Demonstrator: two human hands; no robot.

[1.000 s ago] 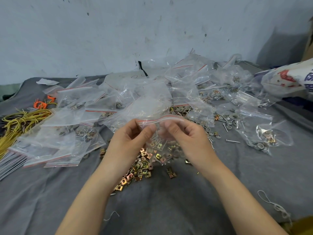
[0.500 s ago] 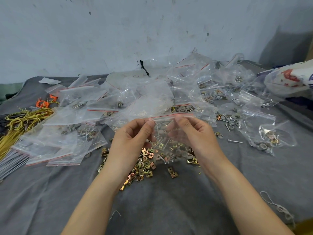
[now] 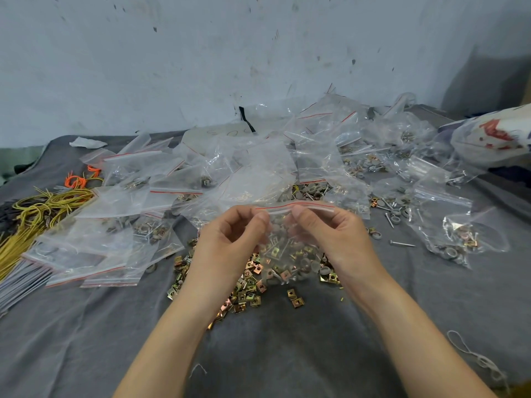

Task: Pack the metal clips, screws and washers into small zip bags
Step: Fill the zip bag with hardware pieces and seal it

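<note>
At the centre of the frame both hands hold one small zip bag up by its mouth; the left hand pinches the red-lined zip strip at its left end, thumb and forefinger pressed together on the plastic; the right hand pinches the same strip a little further right, thumb on the near side, the other fingers curled behind; the bag hangs below the fingers, its lower half bulging with packed clips and packed washers; whether the strip is sealed along its whole length cannot be told; under the bag, loose clips lie heaped on the grey cloth; behind, across the middle of the frame, sprawls a heap of filled bags; right of centre a loose screw lies on the cloth; yellow wires sit at the left edge, and a printed sack at the upper right edge
</note>
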